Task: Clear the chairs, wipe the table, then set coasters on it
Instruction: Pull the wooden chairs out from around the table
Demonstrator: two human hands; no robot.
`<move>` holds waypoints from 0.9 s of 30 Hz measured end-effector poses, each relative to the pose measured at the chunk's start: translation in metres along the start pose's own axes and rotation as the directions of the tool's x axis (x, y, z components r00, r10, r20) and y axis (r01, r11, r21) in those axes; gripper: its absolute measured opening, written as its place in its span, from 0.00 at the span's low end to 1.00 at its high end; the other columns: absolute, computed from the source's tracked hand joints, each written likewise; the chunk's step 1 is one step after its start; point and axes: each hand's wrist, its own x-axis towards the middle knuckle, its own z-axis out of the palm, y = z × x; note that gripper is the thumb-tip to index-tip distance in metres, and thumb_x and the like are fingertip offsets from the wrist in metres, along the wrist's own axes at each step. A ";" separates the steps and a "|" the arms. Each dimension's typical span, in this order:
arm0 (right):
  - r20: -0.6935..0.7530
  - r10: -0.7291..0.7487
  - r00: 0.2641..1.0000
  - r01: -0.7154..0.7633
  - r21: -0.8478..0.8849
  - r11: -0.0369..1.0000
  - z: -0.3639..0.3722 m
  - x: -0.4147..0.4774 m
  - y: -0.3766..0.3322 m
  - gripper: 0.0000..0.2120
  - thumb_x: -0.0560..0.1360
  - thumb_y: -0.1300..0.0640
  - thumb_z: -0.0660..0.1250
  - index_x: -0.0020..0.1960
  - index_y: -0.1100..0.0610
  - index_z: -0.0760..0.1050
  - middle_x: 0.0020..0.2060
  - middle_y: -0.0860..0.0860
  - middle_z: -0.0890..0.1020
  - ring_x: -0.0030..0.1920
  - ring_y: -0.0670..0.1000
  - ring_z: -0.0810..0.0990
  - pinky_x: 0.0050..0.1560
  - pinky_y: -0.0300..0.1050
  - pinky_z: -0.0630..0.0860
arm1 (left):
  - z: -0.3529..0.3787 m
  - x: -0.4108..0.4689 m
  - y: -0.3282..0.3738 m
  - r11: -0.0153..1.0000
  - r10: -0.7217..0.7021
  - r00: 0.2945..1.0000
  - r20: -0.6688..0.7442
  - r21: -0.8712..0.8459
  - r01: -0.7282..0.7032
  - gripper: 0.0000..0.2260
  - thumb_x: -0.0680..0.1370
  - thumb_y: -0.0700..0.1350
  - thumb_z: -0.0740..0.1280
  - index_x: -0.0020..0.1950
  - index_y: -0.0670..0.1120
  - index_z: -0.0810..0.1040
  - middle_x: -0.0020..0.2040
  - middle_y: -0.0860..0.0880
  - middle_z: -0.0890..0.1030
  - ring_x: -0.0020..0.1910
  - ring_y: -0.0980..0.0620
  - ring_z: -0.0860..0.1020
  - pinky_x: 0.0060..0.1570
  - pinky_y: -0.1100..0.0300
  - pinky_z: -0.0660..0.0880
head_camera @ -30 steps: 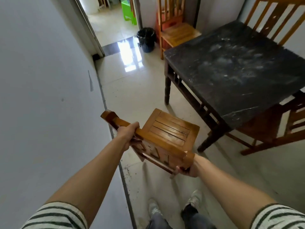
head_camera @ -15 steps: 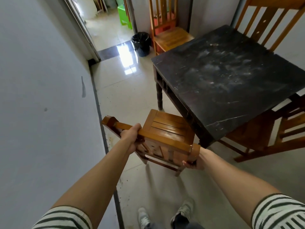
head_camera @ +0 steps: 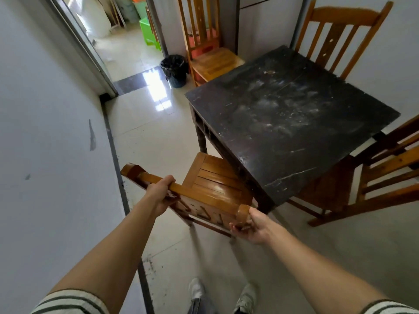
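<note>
Your left hand (head_camera: pixel 159 193) and right hand (head_camera: pixel 254 225) gripped the back of the chair (head_camera: pixel 213 189), fingers (head_camera: pixel 169 179) curled round it. The chair had moved from beside the table (head_camera: pixel 294 114) to partly under its near-left corner.

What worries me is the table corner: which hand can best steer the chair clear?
Probably right: the right hand grips the chair beside the table corner; the left hand holds its far side.

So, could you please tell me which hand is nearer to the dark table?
Right. The right hand grips the chair just beside the table; the left hand grips it farther away, nearer the wall.
</note>
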 end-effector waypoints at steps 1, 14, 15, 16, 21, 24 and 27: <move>-0.005 0.005 1.000 -0.005 0.027 1.000 0.003 0.007 0.004 0.28 0.74 0.46 0.70 0.67 0.62 0.69 0.57 0.65 0.77 0.44 0.60 0.82 0.36 0.54 0.83 | -0.002 0.003 0.003 1.000 0.003 1.000 -0.004 0.010 -0.003 0.11 0.76 0.41 0.68 0.50 0.42 0.67 0.51 0.41 0.72 0.52 0.42 0.77 0.54 0.43 0.79; -0.083 -0.169 0.982 0.182 0.199 0.963 0.016 0.022 -0.036 0.26 0.75 0.42 0.64 0.64 0.61 0.73 0.55 0.64 0.79 0.34 0.54 0.81 0.26 0.42 0.78 | 0.055 0.032 0.046 0.998 -0.010 0.997 0.078 0.058 0.005 0.24 0.76 0.45 0.69 0.67 0.39 0.67 0.45 0.45 0.74 0.41 0.47 0.79 0.43 0.50 0.81; -0.076 -0.177 0.981 0.189 0.198 0.962 0.016 0.015 -0.040 0.24 0.77 0.43 0.61 0.61 0.63 0.74 0.49 0.63 0.80 0.31 0.54 0.81 0.24 0.41 0.78 | 0.061 0.032 0.046 0.998 -0.025 0.995 0.094 0.054 0.020 0.23 0.76 0.45 0.69 0.67 0.39 0.66 0.44 0.45 0.75 0.40 0.48 0.79 0.43 0.50 0.81; -0.079 -0.187 0.979 0.197 0.151 0.969 0.017 0.006 -0.044 0.22 0.79 0.45 0.60 0.58 0.63 0.75 0.43 0.62 0.81 0.30 0.53 0.81 0.25 0.41 0.78 | 0.065 0.031 0.046 0.998 -0.041 0.993 0.108 0.049 0.035 0.23 0.77 0.46 0.69 0.67 0.40 0.66 0.44 0.45 0.75 0.39 0.48 0.79 0.42 0.51 0.81; -0.327 -0.433 0.840 0.215 -0.532 0.819 0.022 -0.033 -0.090 0.15 0.75 0.54 0.68 0.56 0.63 0.78 0.40 0.59 0.83 0.39 0.57 0.82 0.38 0.48 0.79 | 0.062 0.043 0.053 0.992 -0.045 0.982 0.183 0.123 0.023 0.25 0.75 0.52 0.71 0.65 0.41 0.67 0.48 0.43 0.78 0.44 0.45 0.81 0.51 0.47 0.81; -0.249 -0.526 0.813 0.192 -0.738 0.647 0.048 -0.068 -0.117 0.16 0.76 0.48 0.66 0.55 0.59 0.79 0.46 0.56 0.82 0.42 0.55 0.81 0.35 0.44 0.74 | 0.054 0.033 0.058 0.944 -0.163 0.955 0.249 0.320 0.077 0.25 0.74 0.62 0.67 0.60 0.44 0.72 0.53 0.40 0.81 0.49 0.38 0.82 0.50 0.42 0.81; -0.053 -0.550 0.833 0.256 -0.845 0.469 0.077 -0.094 -0.120 0.18 0.76 0.43 0.66 0.56 0.55 0.79 0.49 0.53 0.83 0.47 0.53 0.82 0.43 0.47 0.77 | 0.045 0.012 0.061 0.764 -0.119 0.907 0.404 0.620 -0.177 0.17 0.79 0.59 0.63 0.52 0.44 0.75 0.46 0.41 0.83 0.41 0.42 0.84 0.38 0.48 0.83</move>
